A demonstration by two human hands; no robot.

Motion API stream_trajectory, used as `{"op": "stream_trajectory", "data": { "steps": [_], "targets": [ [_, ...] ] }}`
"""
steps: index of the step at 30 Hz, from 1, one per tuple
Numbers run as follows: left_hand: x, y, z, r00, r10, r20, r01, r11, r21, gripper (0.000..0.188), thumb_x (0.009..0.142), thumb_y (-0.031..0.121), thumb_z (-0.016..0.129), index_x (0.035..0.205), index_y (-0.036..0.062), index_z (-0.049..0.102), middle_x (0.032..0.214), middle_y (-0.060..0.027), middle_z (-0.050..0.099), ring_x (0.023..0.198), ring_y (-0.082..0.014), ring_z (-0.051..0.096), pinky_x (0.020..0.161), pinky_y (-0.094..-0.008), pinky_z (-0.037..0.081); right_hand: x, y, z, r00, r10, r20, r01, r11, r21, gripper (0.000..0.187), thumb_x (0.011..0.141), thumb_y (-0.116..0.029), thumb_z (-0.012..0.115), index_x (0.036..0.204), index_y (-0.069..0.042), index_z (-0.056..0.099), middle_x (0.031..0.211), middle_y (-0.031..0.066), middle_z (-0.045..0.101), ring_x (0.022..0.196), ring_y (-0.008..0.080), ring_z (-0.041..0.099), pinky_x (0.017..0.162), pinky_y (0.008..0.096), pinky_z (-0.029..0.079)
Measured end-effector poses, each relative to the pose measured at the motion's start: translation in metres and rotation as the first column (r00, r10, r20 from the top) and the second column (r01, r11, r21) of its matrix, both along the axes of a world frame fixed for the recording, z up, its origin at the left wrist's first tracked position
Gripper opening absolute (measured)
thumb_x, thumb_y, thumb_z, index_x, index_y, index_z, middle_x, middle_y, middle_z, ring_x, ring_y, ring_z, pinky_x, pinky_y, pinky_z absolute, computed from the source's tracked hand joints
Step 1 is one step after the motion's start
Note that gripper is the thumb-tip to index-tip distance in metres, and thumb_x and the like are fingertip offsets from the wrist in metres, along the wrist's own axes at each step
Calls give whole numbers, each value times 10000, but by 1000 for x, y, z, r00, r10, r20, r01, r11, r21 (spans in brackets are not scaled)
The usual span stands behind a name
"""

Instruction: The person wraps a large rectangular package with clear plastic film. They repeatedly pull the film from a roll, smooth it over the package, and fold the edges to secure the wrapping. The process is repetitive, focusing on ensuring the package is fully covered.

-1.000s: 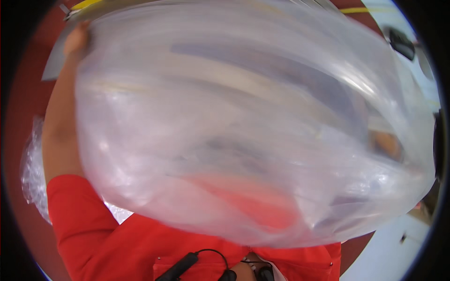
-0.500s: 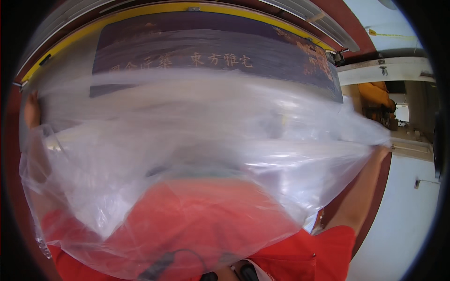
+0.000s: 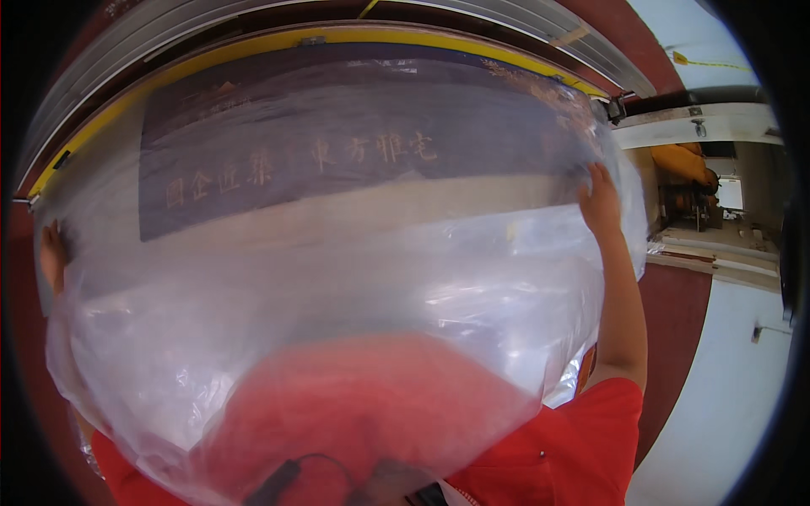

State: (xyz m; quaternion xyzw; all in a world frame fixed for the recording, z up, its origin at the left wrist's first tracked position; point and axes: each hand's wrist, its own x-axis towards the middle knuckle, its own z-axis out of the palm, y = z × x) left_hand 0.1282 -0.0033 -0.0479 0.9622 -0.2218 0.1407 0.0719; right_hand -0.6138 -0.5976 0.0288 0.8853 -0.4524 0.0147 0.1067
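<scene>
A large sheet of clear plastic film (image 3: 337, 261) lies loosely over a wide board and drapes back over my red-shirted front. Through it shows a dark panel (image 3: 278, 194) with gold lettering and gold decoration. My left hand (image 3: 53, 257) is at the board's left edge, its fingers bent on the film's border; what lies under them is partly hidden. Farther in on the right, my right hand (image 3: 601, 202) is on the film by the panel's lower right corner. Its fingers look closed on the film, though they are slightly blurred.
A yellow strip (image 3: 253, 44) with metal fittings edges the board's far side, and grey metal rails (image 3: 540, 25) run beyond it. At right are a white ledge (image 3: 650, 131), an opening with an orange object (image 3: 679, 162), and a pale wall (image 3: 734, 371).
My right hand has moved forward and inward from the far right, drawing the film over the dark panel. My left hand keeps its place at the board's edge while the whole view has shifted.
</scene>
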Motion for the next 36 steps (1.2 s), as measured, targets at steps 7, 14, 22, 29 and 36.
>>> {"op": "stream_trajectory", "data": {
  "steps": [7, 14, 22, 29, 36],
  "targets": [
    [17, -5, -17, 985, -135, 105, 150, 978, -148, 289, 850, 296, 380, 933, 51, 510, 848, -197, 507, 794, -357, 483, 663, -332, 396, -69, -132, -56, 978, -192, -80, 185, 979, -91, 601, 818, -465, 335, 1238, -42, 261, 1282, 160, 256, 1185, 324, 227, 957, 409, 198],
    [32, 60, -9, 998, 35, -57, -39, 997, -62, 335, 839, 316, 408, 1003, 41, 508, 914, -154, 550, 855, -290, 515, 725, -300, 397, 124, 25, -31, 954, 198, 224, -195, 980, -39, 522, 813, -423, 378, 1184, -56, 365, 1238, 133, 344, 1174, 278, 276, 938, 458, 188],
    [-50, 56, 79, 805, -168, -569, -299, 713, -634, 467, 839, 361, 398, 1134, -1, 409, 1125, -99, 445, 1044, -203, 401, 886, -298, 297, 123, -33, -28, 844, 51, 534, -68, 998, 12, 153, 730, -227, 574, 791, -89, 595, 814, 80, 567, 807, 251, 516, 754, 355, 373],
    [-21, 108, 80, 943, -100, -317, -94, 833, -545, 475, 846, 306, 398, 1163, -46, 359, 1181, -134, 405, 1082, -212, 388, 914, -299, 281, 139, -10, 9, 759, 113, 641, -228, 969, 99, 142, 763, -212, 555, 756, -71, 543, 650, 24, 511, 585, 117, 483, 547, 243, 394],
    [73, 30, 1, 972, 199, 122, -142, 918, -369, 412, 811, 352, 417, 1020, 11, 513, 1000, -156, 536, 923, -264, 509, 782, -315, 379, 112, -33, -24, 582, -293, 759, -79, 908, 411, 220, 815, -248, 470, 715, -55, 508, 574, -37, 455, 525, 31, 416, 471, 171, 332]
  ]
}}
